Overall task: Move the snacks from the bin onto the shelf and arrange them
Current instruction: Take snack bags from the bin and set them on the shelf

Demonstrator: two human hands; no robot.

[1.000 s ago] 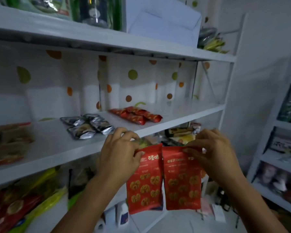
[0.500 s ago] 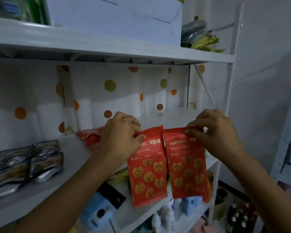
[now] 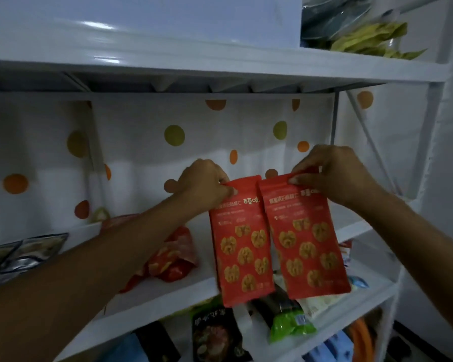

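Note:
Two red snack bags printed with walnuts hang side by side in front of the white shelf [image 3: 168, 288]. My left hand [image 3: 203, 182] pinches the top edge of the left red bag [image 3: 239, 246]. My right hand [image 3: 330, 173] pinches the top edge of the right red bag [image 3: 307, 244]. Both bags dangle upright, their lower ends hanging below the shelf's front edge. No bin is in view.
Red snack packets [image 3: 174, 257] lie on the shelf behind my left forearm, silver packets [image 3: 19, 254] at far left. A polka-dot backing [image 3: 173, 137] closes the rear. The shelf above carries a white box [image 3: 168, 19] and yellow-green packets [image 3: 372, 40]. More snacks [image 3: 288, 320] fill the shelf below.
Both hands have lifted the two red bags up and toward the shelf. The view has shifted right and closer, so the silver packets now sit at the far left.

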